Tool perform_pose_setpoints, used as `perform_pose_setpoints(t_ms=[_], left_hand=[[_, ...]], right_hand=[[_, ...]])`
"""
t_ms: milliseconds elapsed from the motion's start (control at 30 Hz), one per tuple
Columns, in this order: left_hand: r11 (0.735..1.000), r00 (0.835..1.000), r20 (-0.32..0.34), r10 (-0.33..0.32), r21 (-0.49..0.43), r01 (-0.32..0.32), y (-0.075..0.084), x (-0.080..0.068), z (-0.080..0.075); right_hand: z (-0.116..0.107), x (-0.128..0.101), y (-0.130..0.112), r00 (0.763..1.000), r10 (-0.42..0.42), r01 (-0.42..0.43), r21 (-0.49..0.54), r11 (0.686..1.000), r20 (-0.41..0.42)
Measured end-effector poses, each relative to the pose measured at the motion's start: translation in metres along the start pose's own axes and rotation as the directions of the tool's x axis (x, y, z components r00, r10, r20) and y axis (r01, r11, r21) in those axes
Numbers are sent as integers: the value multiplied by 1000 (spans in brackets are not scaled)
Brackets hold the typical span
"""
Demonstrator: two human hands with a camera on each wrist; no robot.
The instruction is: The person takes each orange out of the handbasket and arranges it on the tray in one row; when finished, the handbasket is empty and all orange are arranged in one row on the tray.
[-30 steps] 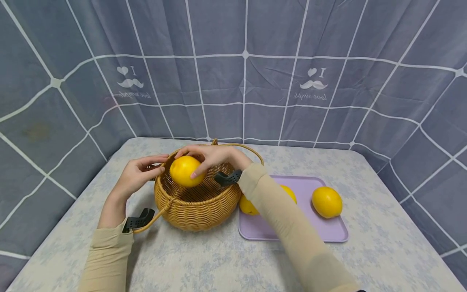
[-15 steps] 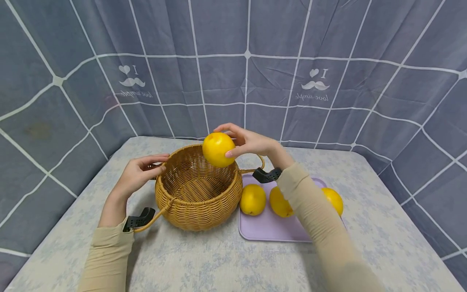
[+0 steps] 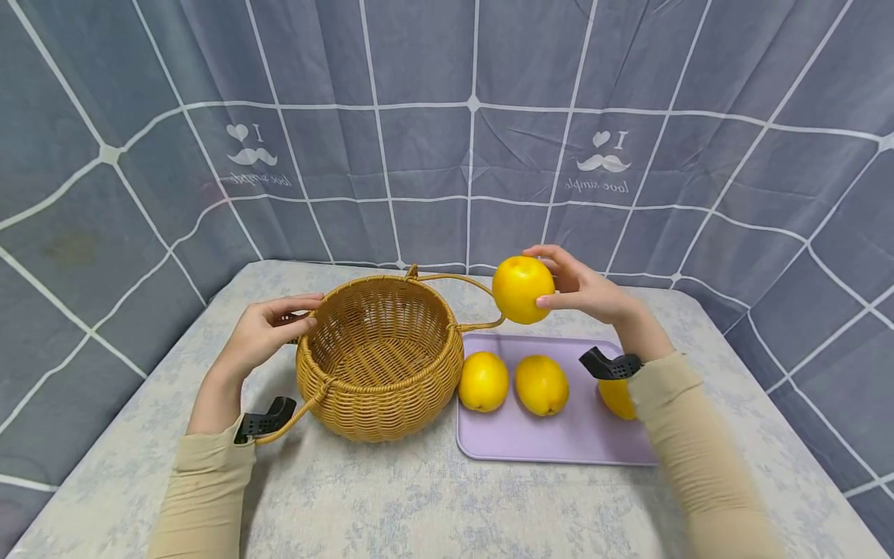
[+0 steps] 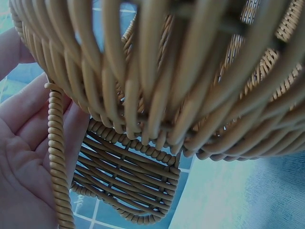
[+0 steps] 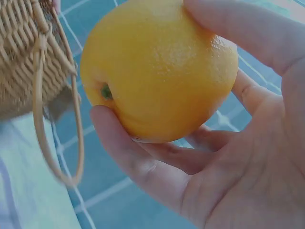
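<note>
Lemon-like round yellow fruit (image 3: 522, 289), gripped by right hand (image 3: 583, 291), now out right of woven wicker basket (image 3: 380, 357); left hand (image 3: 261, 335) still steadies the rim, fingers relaxed.

Head view was bright, evenly lit, soft shadows; edges bowed by fisheye distortion. Both wrist views had blue cast, blurred close up, bottom sleeve smeared.
</note>
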State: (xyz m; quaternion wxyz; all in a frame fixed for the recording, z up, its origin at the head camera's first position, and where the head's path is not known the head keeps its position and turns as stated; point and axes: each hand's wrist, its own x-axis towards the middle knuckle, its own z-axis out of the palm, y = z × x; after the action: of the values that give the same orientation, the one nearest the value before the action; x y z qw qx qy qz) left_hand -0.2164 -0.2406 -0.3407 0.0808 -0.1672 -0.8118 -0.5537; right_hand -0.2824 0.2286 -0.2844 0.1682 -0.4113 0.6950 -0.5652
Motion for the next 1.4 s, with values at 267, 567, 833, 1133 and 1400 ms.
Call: perform_pose_setpoints(t_ms=[267,567,833,1133,1400], left_hand=[[1000,1000,5,5,14,-6,-2,1,-1],[1000,1000,20,6,24,-6,-3,1,-1],[999,1000,18,10,53,-11,-3,0,-1],[999,1000,21,-1,44,0,-1,1,0],[998,1000,14,-1,58,0,2,0,0]], right_hand=[[-20,-66,11,989,45,-46,-9,999,-141],[-26,-128,15,970,63,-58,31,998,-236],[-30,-164,22,958,47,-24,82,996,-283],[-28,-202,32,923,60,-9,136,991,-379],[-31,-219,45,919,72,21,230,973,-387]])
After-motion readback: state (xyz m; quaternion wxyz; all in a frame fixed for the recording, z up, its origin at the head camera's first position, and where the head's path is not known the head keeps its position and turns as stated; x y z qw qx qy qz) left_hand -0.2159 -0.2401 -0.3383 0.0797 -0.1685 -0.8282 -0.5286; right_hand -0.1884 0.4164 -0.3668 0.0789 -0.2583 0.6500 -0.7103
